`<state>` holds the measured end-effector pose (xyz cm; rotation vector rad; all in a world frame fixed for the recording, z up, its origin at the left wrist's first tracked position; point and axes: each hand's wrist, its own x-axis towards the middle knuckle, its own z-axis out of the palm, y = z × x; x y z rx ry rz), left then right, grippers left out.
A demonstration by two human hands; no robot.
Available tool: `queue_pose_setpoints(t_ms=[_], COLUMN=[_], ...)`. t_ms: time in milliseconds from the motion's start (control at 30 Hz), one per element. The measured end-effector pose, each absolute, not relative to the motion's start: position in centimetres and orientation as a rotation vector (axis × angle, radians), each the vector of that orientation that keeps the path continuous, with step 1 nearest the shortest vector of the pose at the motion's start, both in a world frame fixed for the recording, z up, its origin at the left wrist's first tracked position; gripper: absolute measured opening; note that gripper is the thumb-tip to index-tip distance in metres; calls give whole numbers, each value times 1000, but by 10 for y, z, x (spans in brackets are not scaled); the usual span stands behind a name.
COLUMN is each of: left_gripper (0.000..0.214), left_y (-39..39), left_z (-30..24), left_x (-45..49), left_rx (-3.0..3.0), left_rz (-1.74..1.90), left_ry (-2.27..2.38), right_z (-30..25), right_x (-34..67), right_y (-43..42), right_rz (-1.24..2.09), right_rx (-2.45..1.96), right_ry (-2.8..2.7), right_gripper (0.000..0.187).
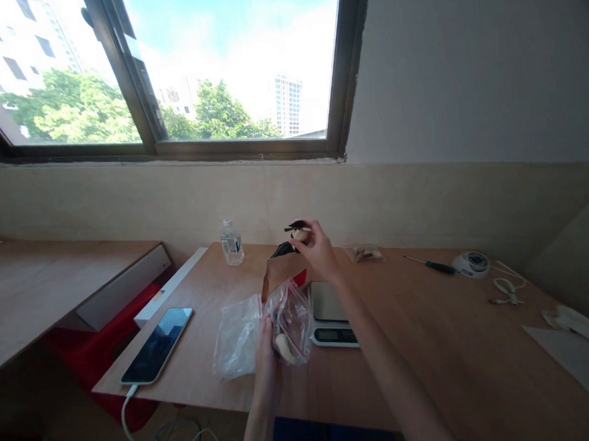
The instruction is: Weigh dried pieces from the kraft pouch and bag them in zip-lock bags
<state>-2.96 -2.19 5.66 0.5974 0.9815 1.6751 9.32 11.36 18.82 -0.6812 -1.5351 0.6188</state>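
Observation:
My right hand [317, 247] is raised over a brown paper bag [279, 274], its fingertips pinching a small pale piece with dark, flat bits [300, 232]; their exact kind is unclear. Lower down, my left hand [265, 344] grips a clear zip bag [295, 312] with a red seal line. Inside that bag lie a curved pale piece [284, 348] and some darker bits. A second clear zip bag [236, 335] lies flat to the left of my left hand. Partly behind my right forearm sits a kitchen scale [334, 337] with a metal plate.
A phone [157, 346] on a white cable lies at the table's left edge, near a water bottle [232, 243]. To the right are a small clear packet [364, 254], a screwdriver [438, 266], a white dome camera [470, 264] and white sheets [573, 357].

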Motion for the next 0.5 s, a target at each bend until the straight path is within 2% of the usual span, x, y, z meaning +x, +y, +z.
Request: queue_pose_setpoints(t_ms=[167,500], left_gripper=[42,39], left_y=[-22,-24], left_z=[58,59], left_x=[-31,-29], left_rx=[581,569], left_rz=[1640,1651], left_ry=[980,964], right_z=[175,179], right_x=[90,80], right_y=[113,128], right_rz=[503,383], right_rx=[-676,-593], right_ry=[-1637,-1699], right_gripper=[34,36])
